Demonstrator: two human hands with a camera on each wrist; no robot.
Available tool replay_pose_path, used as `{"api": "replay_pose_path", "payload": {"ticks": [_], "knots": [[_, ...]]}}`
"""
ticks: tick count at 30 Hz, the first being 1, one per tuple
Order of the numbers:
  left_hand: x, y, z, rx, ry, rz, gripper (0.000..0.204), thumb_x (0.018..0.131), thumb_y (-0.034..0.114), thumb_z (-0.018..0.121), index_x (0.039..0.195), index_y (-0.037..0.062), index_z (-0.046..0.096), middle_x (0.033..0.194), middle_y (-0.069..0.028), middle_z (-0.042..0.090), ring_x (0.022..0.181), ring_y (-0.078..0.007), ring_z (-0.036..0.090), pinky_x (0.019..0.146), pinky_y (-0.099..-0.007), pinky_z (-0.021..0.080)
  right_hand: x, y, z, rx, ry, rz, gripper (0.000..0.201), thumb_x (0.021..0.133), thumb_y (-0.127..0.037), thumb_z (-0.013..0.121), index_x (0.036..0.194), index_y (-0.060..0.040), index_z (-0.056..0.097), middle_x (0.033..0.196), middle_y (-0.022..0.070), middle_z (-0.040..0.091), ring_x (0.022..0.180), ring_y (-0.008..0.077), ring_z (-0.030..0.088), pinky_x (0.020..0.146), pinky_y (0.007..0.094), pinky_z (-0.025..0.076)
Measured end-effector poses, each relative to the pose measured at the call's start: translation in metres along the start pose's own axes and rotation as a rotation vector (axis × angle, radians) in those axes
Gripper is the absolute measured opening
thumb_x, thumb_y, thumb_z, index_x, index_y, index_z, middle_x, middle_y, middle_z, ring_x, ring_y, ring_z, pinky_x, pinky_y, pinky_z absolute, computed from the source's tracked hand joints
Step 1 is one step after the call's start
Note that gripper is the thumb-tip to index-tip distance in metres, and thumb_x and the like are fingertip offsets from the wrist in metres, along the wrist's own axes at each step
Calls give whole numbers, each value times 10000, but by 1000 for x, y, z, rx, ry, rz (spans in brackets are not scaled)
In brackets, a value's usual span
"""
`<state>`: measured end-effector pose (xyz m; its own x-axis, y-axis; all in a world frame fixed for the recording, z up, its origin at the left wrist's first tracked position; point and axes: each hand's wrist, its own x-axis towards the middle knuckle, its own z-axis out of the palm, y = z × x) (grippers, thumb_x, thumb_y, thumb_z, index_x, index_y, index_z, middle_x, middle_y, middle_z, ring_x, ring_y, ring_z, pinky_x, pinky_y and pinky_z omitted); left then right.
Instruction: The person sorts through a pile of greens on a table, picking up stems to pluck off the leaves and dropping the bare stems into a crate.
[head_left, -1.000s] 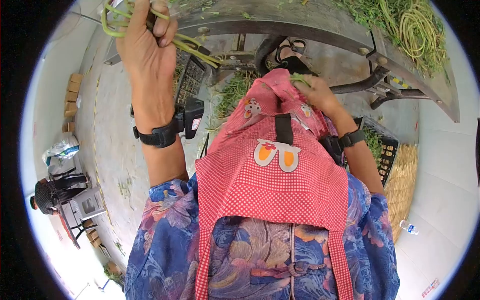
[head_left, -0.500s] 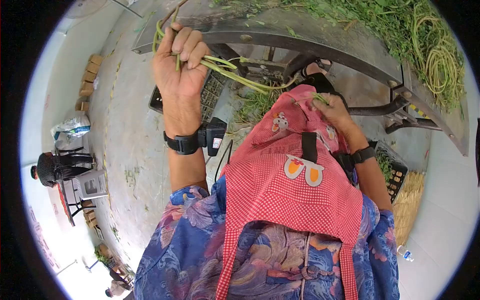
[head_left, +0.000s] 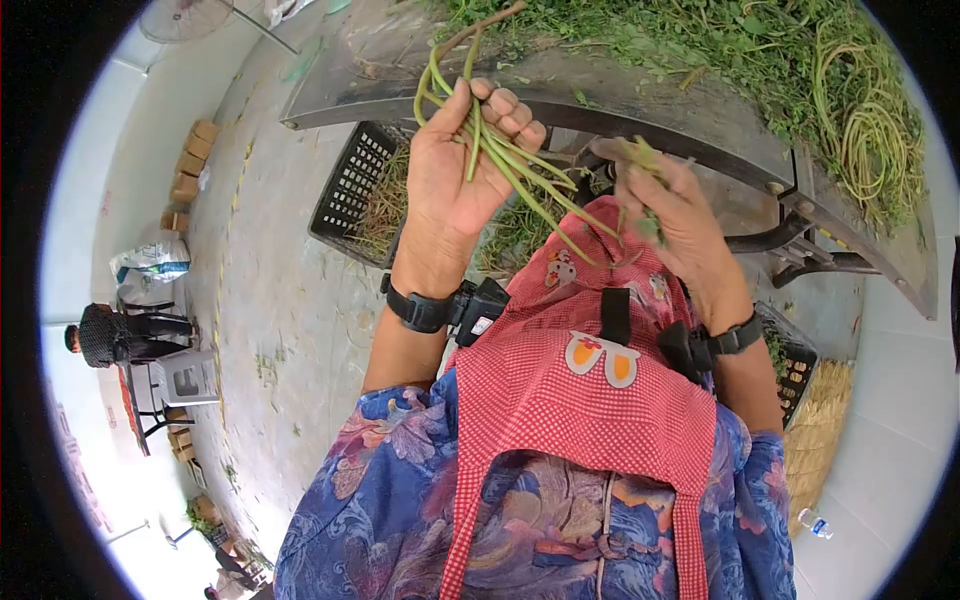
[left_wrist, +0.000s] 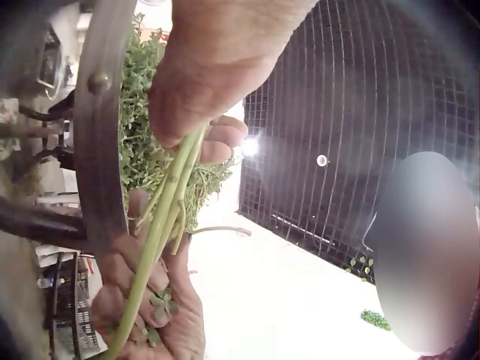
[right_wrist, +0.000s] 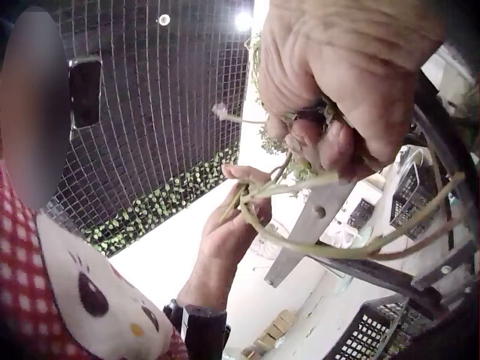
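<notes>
Grey, litter-strewn floor (head_left: 300, 280) lies below the worn counter (head_left: 640, 90), whose hard, riveted edge bows in our lens. Our left hand (head_left: 455, 180) pinches a small bunch of stems (left_wrist: 161, 214) under the thumb, palm up and fingers partly bent, just off the counter's near edge towards its left corner. Our right hand (head_left: 680, 215), blurred from above, has its fingers curled on leafy scraps (left_wrist: 161, 301) near the free ends.

We judge the stems light and springy, soft enough to bruise or snap under a hard squeeze, perhaps slightly slick if damp. A gentle thumb-and-finger pinch on the thicker, firmer lengths should suit them; the thin tips would likely flop.

They are smooth, round and pale green, one bending into a loop, with a browner, woodier shoot above. Along the counter's far side lies a crumpled leafy heap (head_left: 690, 40); towards its right end, stringy coiled stems (head_left: 870, 145). Beneath stands a black, rigid lattice crate (head_left: 345, 190).
</notes>
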<state>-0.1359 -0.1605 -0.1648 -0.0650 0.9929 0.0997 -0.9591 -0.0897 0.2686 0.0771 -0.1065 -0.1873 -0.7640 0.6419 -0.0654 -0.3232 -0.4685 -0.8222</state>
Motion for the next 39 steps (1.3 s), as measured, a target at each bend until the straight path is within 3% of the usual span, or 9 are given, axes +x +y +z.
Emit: {"api": "replay_pose_path", "payload": {"ticks": [6,10,12,14,23,27,32,34,39], "knots": [[-9,-18,10,95,69,-27,209,952,230,415,874,56,499,761,-49,472,737,-195,431,727,-348,400,-1,13,18,-522,116,-39,292,855,-229,618,1030,5,608,766,-36,543,649,40,452,585,197,377],[-9,-27,8,271,84,39,231,953,244,431,885,43,523,800,-87,544,692,-204,488,729,-343,433,4,29,4,-448,193,-100,240,860,-202,613,984,3,607,728,-30,536,597,37,445,523,197,363],[-11,-29,13,361,201,59,208,949,229,452,913,40,529,739,-79,554,572,-160,471,583,-280,427,-3,38,-15,29,222,-7,178,884,-181,587,973,-27,579,670,-38,500,528,25,419,430,184,318],[-4,-25,6,488,-1,75,184,939,218,483,928,45,540,655,-49,532,481,-110,414,446,-223,338,4,33,-23,41,332,-44,158,892,-177,577,968,-39,564,646,-42,479,497,22,400,399,180,293],[-51,85,-20,1235,387,892,186,918,186,519,906,6,565,631,-8,510,553,-82,452,498,-216,354,-71,46,-110,92,588,159,181,893,-219,582,954,-64,512,594,-29,442,448,46,355,361,195,280],[-94,106,-57,1646,606,774,200,914,217,533,905,25,585,676,-34,578,583,-103,511,529,-235,385,-102,61,-152,289,807,113,176,901,-220,567,954,-70,491,599,-17,444,441,74,350,357,213,279],[-146,75,-126,2593,131,544,131,770,64,580,892,106,601,697,-88,593,680,-272,559,690,-373,400,-107,67,-158,289,881,127,167,910,-221,551,941,-82,466,605,-13,450,440,82,354,356,220,277],[-156,68,-139,2727,-54,69,188,698,30,582,868,109,595,700,-83,585,710,-296,545,728,-412,378,-105,72,-160,275,879,137,164,913,-226,546,926,-90,457,603,-14,449,440,81,356,357,220,277],[-121,132,-166,2984,223,20,232,703,75,604,930,120,593,777,-78,614,792,-270,583,750,-413,390,-105,70,-150,263,864,180,184,926,-258,521,872,-103,441,593,-14,446,435,84,366,360,222,288]]}}
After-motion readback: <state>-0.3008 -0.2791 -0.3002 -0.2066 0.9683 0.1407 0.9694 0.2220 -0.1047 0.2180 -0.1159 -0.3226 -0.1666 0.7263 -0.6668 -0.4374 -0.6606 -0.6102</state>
